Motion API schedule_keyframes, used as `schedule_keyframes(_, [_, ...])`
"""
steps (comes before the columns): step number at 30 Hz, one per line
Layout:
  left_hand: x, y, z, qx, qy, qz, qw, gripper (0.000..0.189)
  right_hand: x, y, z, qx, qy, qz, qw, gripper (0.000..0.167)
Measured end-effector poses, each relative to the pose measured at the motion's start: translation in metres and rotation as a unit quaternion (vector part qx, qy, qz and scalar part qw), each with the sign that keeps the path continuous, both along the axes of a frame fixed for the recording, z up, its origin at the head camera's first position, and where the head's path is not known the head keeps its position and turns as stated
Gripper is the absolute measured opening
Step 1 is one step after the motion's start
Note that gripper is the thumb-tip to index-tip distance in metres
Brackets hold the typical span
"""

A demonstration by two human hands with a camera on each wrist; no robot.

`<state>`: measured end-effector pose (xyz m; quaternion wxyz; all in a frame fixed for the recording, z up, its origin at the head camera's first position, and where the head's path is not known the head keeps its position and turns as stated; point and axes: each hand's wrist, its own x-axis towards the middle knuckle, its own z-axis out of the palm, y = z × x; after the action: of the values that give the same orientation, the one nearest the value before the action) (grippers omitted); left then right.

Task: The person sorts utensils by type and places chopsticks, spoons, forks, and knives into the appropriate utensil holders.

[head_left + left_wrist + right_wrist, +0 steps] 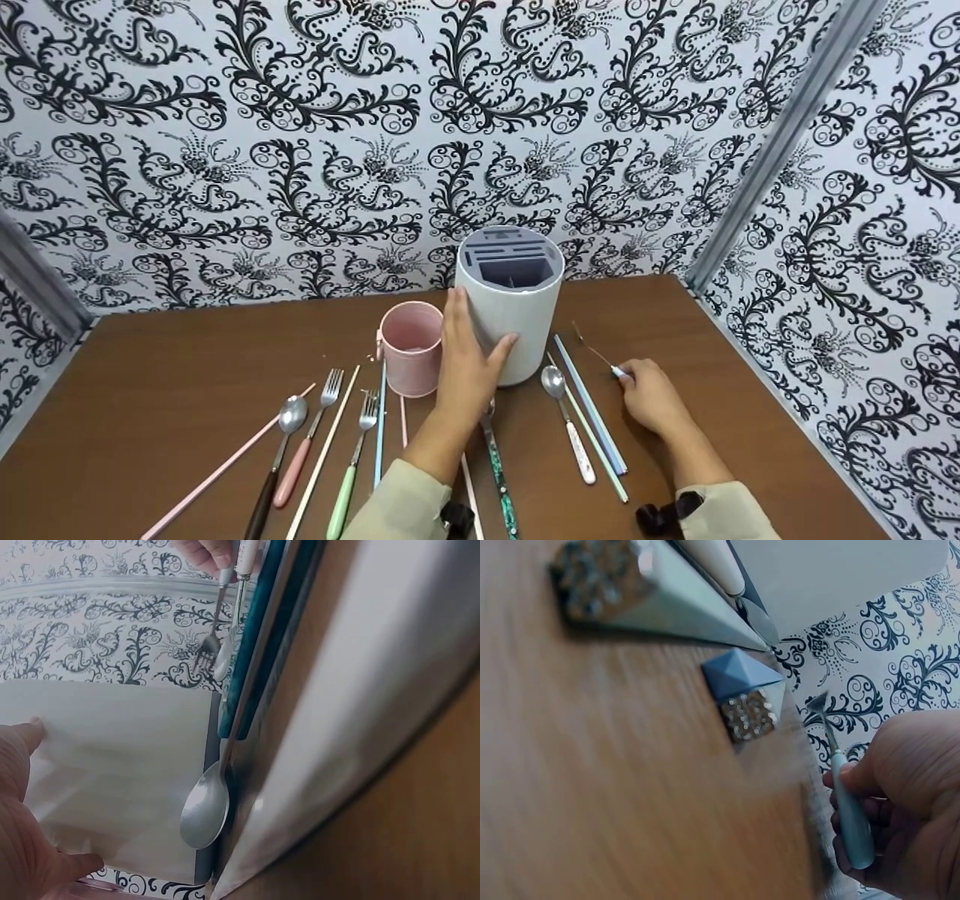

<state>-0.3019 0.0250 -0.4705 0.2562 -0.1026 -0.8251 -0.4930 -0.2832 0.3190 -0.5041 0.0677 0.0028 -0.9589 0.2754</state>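
Observation:
A white cylindrical cutlery holder [517, 319] with a grey slotted top stands upright near the back of the table. Round its left side my left hand [469, 360] holds it, thumb on the front and fingers along the side; the left wrist view shows thumb and fingertip against the white wall. My right hand [651, 394] grips a small fork [849, 802] by its pale blue handle, tines pointing away, to the right of the holder. A spoon with a white patterned handle [579, 452] and blue chopsticks [592, 409] lie between holder and right hand.
Left of the holder stands a pink cup [411, 360]. In front lie a spoon with a green patterned handle [499, 472], a green-handled fork [345, 487], a pink-handled fork [294, 469], a dark-handled spoon [264, 499] and several loose chopsticks. A patterned wall [337, 150] borders the table's back.

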Motion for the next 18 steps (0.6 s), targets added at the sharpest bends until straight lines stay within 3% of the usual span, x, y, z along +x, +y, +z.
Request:
schedule_keyframes(5, [-0.001, 0.0, -0.001, -0.001, -0.004, 0.003, 1.0, 0.1, 0.0, -0.003, 0.006, -0.059, -0.034, -0.011, 0.9976, 0.025])
schedule_keyframes(9, [0.0, 0.001, 0.0, 0.003, -0.003, 0.006, 1.0, 0.099, 0.001, -0.005, 0.011, -0.156, -0.062, -0.026, 0.9855, 0.029])
schedule_keyframes(12, [0.0, 0.001, 0.001, 0.005, 0.0, 0.006, 1.0, 0.098, 0.001, -0.006, 0.014, -0.242, -0.074, -0.032, 0.9668, 0.031])
schedule_keyframes(18, [0.0, 0.0, 0.001, 0.006, 0.002, 0.005, 1.0, 0.098, -0.001, -0.006, 0.018, -0.401, -0.087, -0.03, 0.9115, 0.032])
